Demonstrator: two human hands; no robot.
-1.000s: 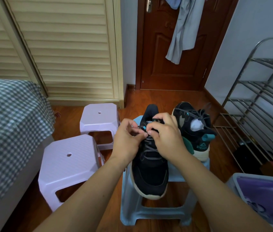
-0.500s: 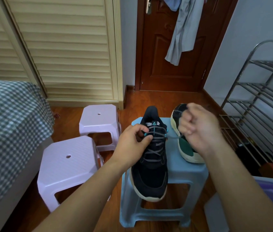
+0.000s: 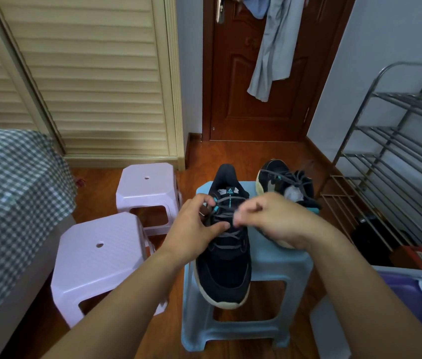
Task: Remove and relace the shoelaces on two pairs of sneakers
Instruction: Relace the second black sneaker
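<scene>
Black sneaker (image 3: pixel 224 265) sits on the blue stool (image 3: pixel 279 263), toe toward you and overhanging the stool's near edge, heel pointing at the door (image 3: pixel 233 73).

Your left hand (image 3: pixel 194 229) is at the sneaker's left side by the upper eyelets, fingers curled and pinching the grey lace (image 3: pixel 226 216) near the teal loops; thumb lies across the lacing mid-tongue.

Your right hand (image 3: pixel 274 218) is at the sneaker's right side, clenched. Fingertips are motion-blurred, so I can't tell for sure, but it looks like it grips the other lace end right beside the sneaker's top eyelets.

Second sneaker (image 3: pixel 286 185) is on the same stool, just right of the black sneaker and partly hidden behind your right hand. Its laces are loose and tangled on top, with something white stuffed in the opening.

Left of the blue stool: two lilac stools (image 3: pixel 93 263), one behind the other. Further left, the bed with the checked cover (image 3: pixel 10 182). Right of the stool: metal shoe rack (image 3: pixel 396 156) against the wall, and a purple-lidded box (image 3: pixel 417 301) near your right forearm. Grey garment (image 3: pixel 272 47) hangs on the door beyond the stool.
</scene>
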